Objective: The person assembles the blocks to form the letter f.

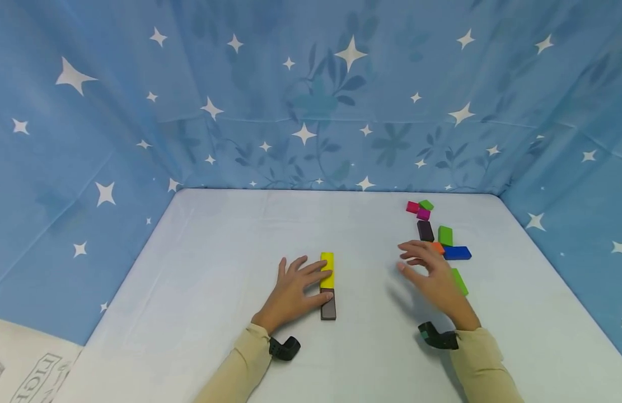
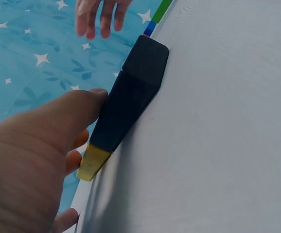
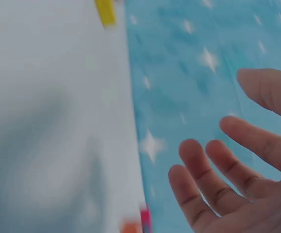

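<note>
In the head view a yellow block [image 1: 327, 275] and a dark brown block [image 1: 328, 305] lie end to end in a line on the white table. My left hand [image 1: 293, 291] is spread over them from the left, fingertips on the yellow block and thumb on the dark one. Up close in the left wrist view, the thumb lies along the top of the dark block [image 2: 129, 92], with the yellow block [image 2: 94, 162] beyond it. My right hand [image 1: 434, 274] hovers above the table to the right, fingers loosely bent and holding nothing. A green block [image 1: 459, 281] is partly hidden behind it.
Several loose blocks are scattered at the right: a black block [image 1: 425, 230], a green block [image 1: 445, 235], a blue block [image 1: 457, 253] and a partly covered orange block [image 1: 438, 248]. Small pink and green pieces lie farther back. A starry blue curtain [image 1: 311, 101] hangs around the table.
</note>
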Action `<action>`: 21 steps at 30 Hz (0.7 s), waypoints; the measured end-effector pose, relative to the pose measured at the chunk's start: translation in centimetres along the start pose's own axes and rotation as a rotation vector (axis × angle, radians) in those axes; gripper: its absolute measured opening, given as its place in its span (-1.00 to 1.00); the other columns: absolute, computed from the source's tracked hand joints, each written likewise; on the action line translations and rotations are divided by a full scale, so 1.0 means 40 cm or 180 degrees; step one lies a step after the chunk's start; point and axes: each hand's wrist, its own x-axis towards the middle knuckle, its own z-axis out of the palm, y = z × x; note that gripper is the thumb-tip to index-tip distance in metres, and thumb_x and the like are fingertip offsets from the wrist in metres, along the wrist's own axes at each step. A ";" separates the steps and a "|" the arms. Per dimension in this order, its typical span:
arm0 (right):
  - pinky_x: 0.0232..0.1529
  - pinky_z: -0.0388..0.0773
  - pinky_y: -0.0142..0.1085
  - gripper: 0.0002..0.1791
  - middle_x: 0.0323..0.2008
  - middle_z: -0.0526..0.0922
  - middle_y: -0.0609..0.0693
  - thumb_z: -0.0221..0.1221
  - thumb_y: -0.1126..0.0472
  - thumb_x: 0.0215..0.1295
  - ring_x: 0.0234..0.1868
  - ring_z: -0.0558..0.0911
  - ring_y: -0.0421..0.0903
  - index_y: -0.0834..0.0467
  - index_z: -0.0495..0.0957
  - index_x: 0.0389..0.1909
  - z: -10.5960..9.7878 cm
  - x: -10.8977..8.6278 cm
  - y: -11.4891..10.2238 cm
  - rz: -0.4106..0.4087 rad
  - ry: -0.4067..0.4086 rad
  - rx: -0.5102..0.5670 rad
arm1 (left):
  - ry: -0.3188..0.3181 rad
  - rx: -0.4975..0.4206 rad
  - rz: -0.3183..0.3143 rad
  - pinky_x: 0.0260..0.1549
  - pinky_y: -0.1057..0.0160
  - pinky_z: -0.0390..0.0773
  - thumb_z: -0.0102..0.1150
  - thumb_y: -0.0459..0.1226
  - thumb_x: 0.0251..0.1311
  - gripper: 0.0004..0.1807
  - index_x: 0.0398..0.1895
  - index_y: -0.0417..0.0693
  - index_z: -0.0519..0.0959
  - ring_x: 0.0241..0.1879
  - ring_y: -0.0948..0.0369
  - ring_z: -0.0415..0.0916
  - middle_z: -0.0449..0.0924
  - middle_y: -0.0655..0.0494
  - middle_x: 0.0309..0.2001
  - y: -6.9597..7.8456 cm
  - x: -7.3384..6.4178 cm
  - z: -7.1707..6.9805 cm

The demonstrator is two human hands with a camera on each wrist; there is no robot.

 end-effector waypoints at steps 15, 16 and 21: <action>0.19 0.56 -0.11 -0.32 0.51 0.29 0.30 0.21 -0.01 0.62 0.34 0.41 0.33 0.24 0.36 0.57 -0.233 -0.087 0.163 0.1184 -0.0668 -0.0292 | 0.0142 0.0047 0.0171 0.46 -0.58 -0.20 0.35 0.08 0.42 -0.48 0.35 0.11 0.71 0.49 -0.18 0.25 0.47 0.11 0.50 -0.005 -0.007 0.001; 0.21 0.58 0.05 -0.30 0.52 0.27 0.33 0.22 -0.01 0.61 0.34 0.40 0.36 0.24 0.32 0.59 -0.238 -0.091 0.168 0.1241 -0.0765 -0.0258 | 0.0148 0.0039 0.0174 0.46 -0.57 -0.20 0.35 0.08 0.41 -0.48 0.35 0.12 0.71 0.49 -0.18 0.25 0.47 0.11 0.50 -0.005 -0.006 0.002; 0.16 0.61 0.21 -0.20 0.53 0.19 0.44 0.25 0.02 0.56 0.31 0.43 0.44 0.29 0.20 0.63 -0.252 -0.104 0.183 0.1375 -0.1056 -0.0204 | 0.0139 0.0035 0.0158 0.48 -0.56 -0.22 0.36 0.09 0.40 -0.48 0.34 0.13 0.71 0.49 -0.16 0.24 0.47 0.13 0.50 -0.007 -0.003 0.005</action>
